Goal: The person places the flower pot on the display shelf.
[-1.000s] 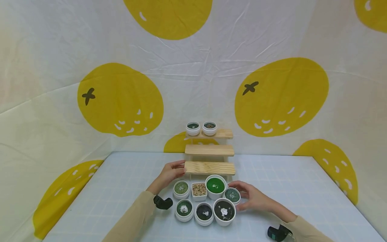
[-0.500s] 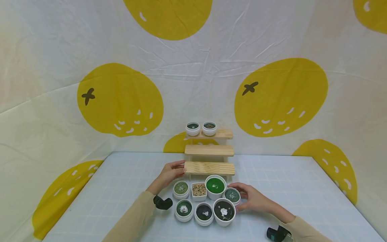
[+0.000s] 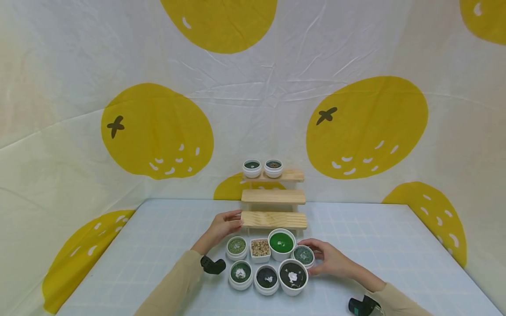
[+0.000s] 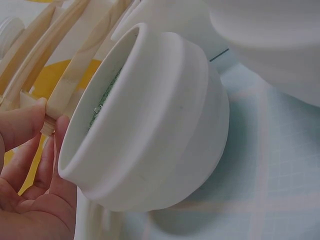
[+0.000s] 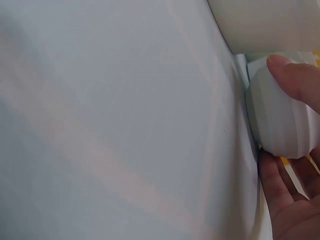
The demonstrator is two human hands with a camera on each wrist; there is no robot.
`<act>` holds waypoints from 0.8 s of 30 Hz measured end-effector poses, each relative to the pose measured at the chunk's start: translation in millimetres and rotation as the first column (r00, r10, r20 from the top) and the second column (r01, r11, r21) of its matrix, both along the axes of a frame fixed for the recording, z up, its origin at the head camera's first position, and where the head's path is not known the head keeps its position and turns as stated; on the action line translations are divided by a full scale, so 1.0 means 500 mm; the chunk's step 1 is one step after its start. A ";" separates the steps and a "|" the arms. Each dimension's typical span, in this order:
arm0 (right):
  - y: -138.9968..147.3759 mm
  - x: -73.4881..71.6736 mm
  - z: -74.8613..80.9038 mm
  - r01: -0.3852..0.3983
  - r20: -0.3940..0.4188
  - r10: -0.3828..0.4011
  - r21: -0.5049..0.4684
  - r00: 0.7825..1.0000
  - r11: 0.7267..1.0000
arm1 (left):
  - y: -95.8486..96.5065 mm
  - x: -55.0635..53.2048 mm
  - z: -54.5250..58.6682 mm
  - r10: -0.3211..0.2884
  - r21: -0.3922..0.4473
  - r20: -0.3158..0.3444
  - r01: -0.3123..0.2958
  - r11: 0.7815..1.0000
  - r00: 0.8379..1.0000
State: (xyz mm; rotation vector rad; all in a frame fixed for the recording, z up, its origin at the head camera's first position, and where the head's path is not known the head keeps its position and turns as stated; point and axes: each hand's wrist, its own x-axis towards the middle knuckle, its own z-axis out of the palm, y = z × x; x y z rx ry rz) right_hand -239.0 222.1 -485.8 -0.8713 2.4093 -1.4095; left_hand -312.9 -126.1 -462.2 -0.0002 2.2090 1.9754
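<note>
Shelf (image 3: pixel 273 219): grained wood, left hand (image 3: pixel 220 227) pinching corner.

Even, diffuse light in my head view, soft shadows on the table (image 3: pixel 348 224). My right wrist view's dimmer, softer.

Tiered stand (image 3: pixel 274 219): pale wood, grain showing, smooth, matt. Round pots (image 4: pixel 165 130): white, smooth, softly sheened; ceramic or plastic, I can't tell. Granules (image 3: pixel 260 248): rough. Backdrop (image 3: pixel 257 123): thin printed cloth, creased, faintly shiny. Table cover (image 3: pixel 118 272): matt. Sleeves (image 3: pixel 174 281): matt cloth. Wrist cameras (image 3: pixel 213 265): black, plastic-looking.
</note>
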 end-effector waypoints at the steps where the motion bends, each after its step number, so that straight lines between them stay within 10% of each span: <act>1: 0.000 0.000 0.000 0.001 -0.002 -0.001 -0.002 1.000 1.000 | 0.000 0.000 -0.001 0.001 0.002 -0.002 -0.001 1.000 1.000; 11: 0.013 -0.001 -0.004 0.024 -0.026 -0.024 -0.010 0.999 1.000 | 0.002 -0.002 -0.004 0.002 0.028 -0.023 -0.002 1.000 1.000; 24: 0.038 0.002 0.006 0.117 -0.085 -0.115 0.024 0.990 0.993 | 0.007 0.043 0.052 -0.022 0.026 -0.031 0.022 0.999 0.999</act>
